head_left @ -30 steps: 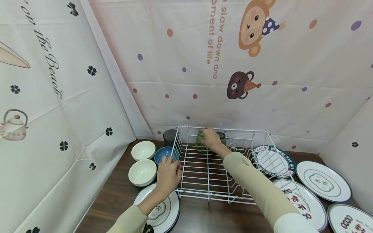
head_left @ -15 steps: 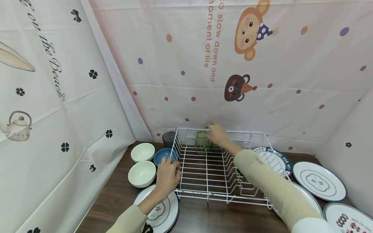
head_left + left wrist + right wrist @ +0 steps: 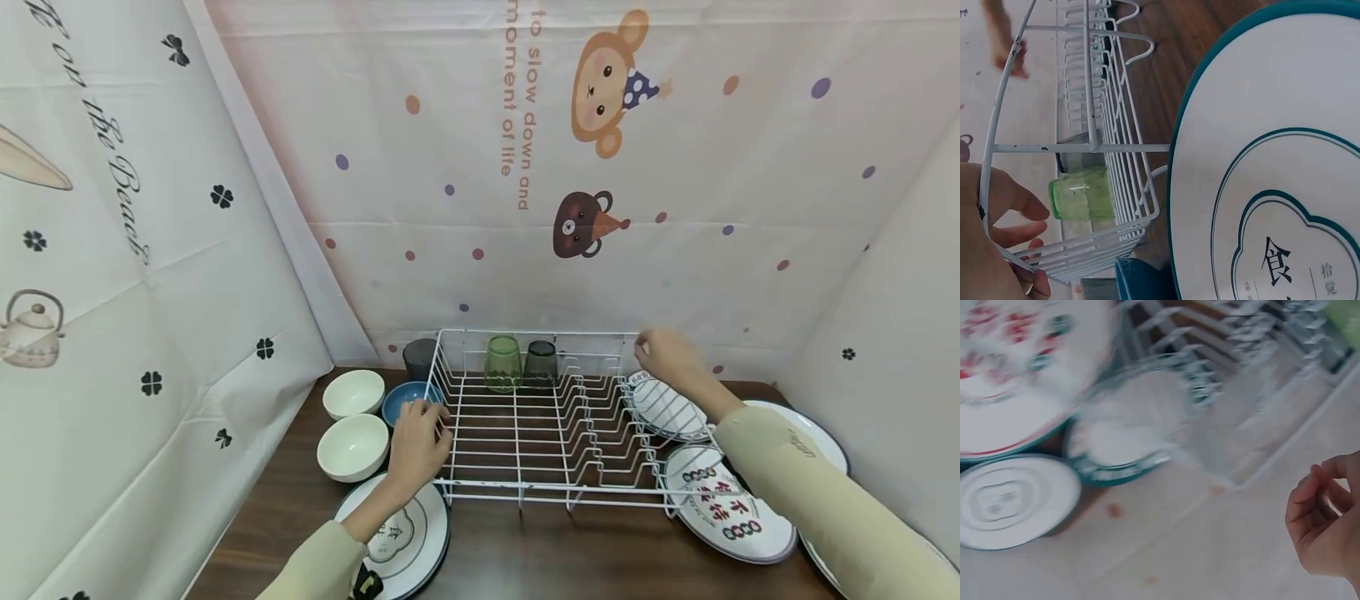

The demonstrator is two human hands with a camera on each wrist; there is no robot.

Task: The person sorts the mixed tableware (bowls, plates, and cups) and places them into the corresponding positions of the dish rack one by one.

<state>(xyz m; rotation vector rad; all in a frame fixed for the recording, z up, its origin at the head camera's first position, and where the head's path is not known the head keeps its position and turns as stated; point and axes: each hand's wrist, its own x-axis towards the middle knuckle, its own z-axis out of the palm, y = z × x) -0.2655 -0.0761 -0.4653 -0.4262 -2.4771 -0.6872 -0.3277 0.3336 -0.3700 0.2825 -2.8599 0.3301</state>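
Wire rack: white coated metal, on dark wood table; stiff, light I think, can slide on the wood if pushed.
L hand: fingers curled on rack's front-left corner wire, holding it; wrist view shows fingers around the rim.
R hand: above rack's back-right corner, near a plate; holds nothing, fingers loosely curled. Wrist view blurred, but hand looks empty.
Green glass: upside down at back of rack, just beside grey glass; probably fragile and smooth, so slippery. Best hold: round the side wall, not the rim.
Plates: ceramic, prob. heavy-ish and breakable; one under L wrist, one w/ red print to the right. Take by the edge.
Bowls: two white, one blue, left of rack.
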